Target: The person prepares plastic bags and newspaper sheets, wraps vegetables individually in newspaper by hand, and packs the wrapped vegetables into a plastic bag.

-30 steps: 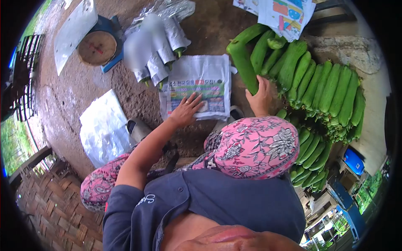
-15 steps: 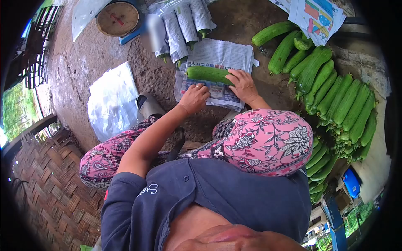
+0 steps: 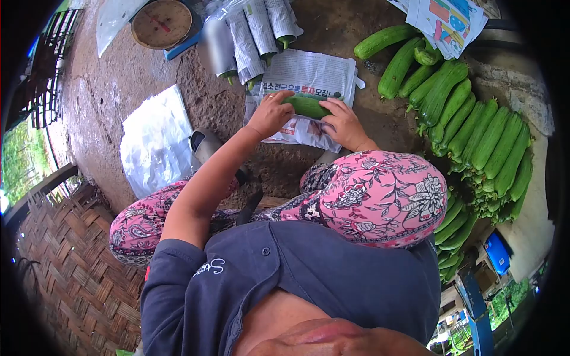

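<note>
Holding one green gourd (image 3: pixel 307 108) crosswise on the newspaper (image 3: pixel 320 68), upper middle of the frame. Gripping its left end with the bent fingers of the left hand (image 3: pixel 272 114), its right end with the fingers of the right hand (image 3: pixel 345 124), curled over the top. Impossible to tell, with fingertips partly hidden, whether also pinching paper.

Could roll crooked if pushed harder by one hand than by the other. Might tear the newspaper, thin-looking, by dragging it taut under the gourd. Could also snag at the paper's upper left corner if pulled sharply, being so close to the ends of the wrapped rolls (image 3: pixel 244 47). Perhaps liable to bruise, if squeezed too hard.

Counting, then: one gourd in the hands; four wrapped rolls, top of the frame left of centre, one blurred; one weighing scale (image 3: pixel 161 25), upper left; one heap of white plastic (image 3: pixel 157 139), left of centre; at least two printed sheets (image 3: pixel 446 24), upper right; one blue container (image 3: pixel 497 253), lower right; in the gourd pile (image 3: pixel 484 142), right side, well over a dozen, too overlapped for an exact figure
</note>
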`<action>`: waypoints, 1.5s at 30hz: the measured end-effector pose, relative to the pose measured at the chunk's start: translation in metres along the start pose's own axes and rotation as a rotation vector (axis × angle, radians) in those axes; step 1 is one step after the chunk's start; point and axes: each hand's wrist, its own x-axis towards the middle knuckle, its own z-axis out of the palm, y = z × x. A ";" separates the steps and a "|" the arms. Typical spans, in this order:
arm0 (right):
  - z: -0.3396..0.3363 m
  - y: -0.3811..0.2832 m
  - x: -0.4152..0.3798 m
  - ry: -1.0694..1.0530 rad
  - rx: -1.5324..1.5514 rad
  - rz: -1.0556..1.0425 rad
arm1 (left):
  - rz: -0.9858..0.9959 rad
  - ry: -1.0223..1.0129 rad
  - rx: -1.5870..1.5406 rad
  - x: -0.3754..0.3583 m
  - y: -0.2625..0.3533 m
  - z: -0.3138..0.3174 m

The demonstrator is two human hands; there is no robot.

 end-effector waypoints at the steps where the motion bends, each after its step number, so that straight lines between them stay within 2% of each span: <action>1: 0.002 0.003 0.000 0.009 0.012 0.006 | 0.004 -0.006 -0.016 0.001 -0.002 -0.001; 4: 0.006 0.015 0.007 0.001 0.071 0.044 | 0.008 -0.023 -0.043 0.004 -0.009 -0.010; 7: 0.002 0.019 0.014 -0.057 0.130 0.114 | -0.075 -0.139 -0.127 0.007 -0.008 -0.024; 15: -0.008 0.014 0.029 -0.074 0.136 0.101 | -0.026 -0.035 -0.132 0.015 -0.019 -0.019; 18: -0.023 0.002 0.036 0.135 0.069 0.036 | -0.066 -0.057 -0.107 0.021 -0.021 -0.019; 22: -0.013 -0.028 0.032 0.110 0.120 -0.125 | -0.145 -0.032 -0.042 0.032 -0.024 -0.011; 25: 0.012 -0.023 0.030 0.071 0.015 -0.238 | -0.213 -0.043 -0.010 0.039 -0.026 -0.008; 28: 0.028 -0.019 0.031 0.108 -0.166 -0.104 | -0.175 0.048 0.059 0.039 -0.017 -0.009; 31: 0.043 -0.017 0.039 0.082 -0.230 -0.019 | 0.062 0.492 0.280 0.044 0.002 -0.020; 34: 0.047 -0.005 0.051 0.135 -0.269 -0.017 | -0.112 0.252 0.156 0.014 0.002 -0.007; 35: 0.052 0.002 0.054 0.154 -0.302 -0.026 | -0.317 0.018 0.173 0.003 0.007 0.002; 38: 0.060 0.013 0.060 0.182 -0.333 -0.040 | -0.804 -0.288 -0.264 -0.001 0.024 0.018; 41: 0.051 0.011 0.064 0.147 -0.290 -0.008 | -1.129 0.121 -1.286 0.000 0.025 0.055; 45: 0.038 -0.005 0.060 0.207 -0.063 0.078 | -0.890 0.334 -1.812 0.008 0.011 0.072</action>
